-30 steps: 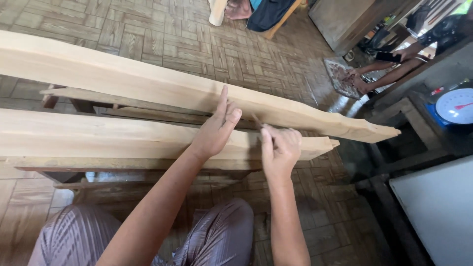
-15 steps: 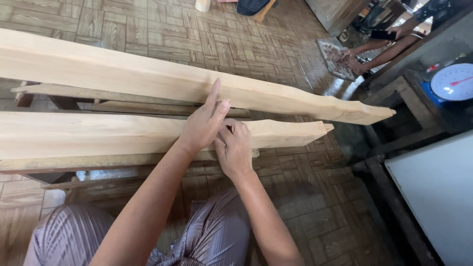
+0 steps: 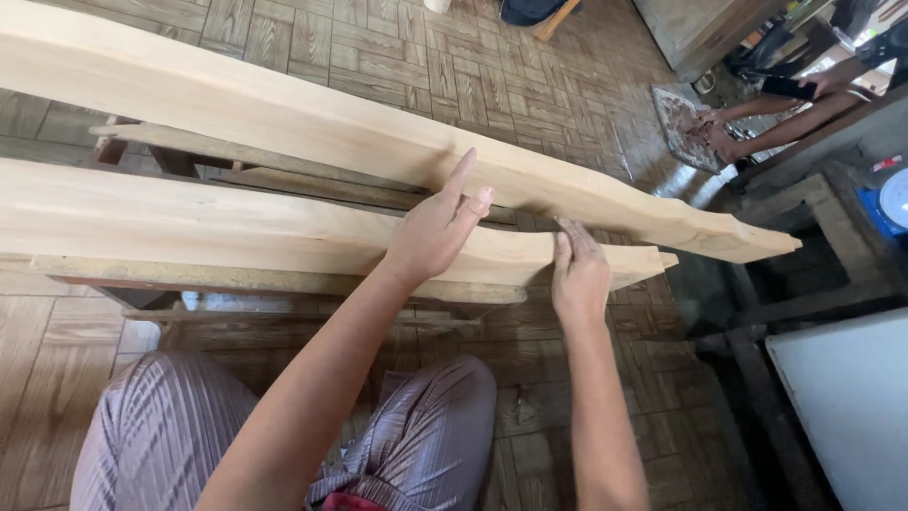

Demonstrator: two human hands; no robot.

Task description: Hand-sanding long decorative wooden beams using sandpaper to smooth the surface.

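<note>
On near plank [image 3: 189, 222]: left hand [image 3: 435, 232] and right hand [image 3: 579, 274] flat, grip spread, holding nothing.

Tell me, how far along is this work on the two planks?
Both pale planks, near and far, already lie sawn on the bench. The left hand and right hand rest flat on the near plank. Its wavy right end looks untrimmed.
</note>
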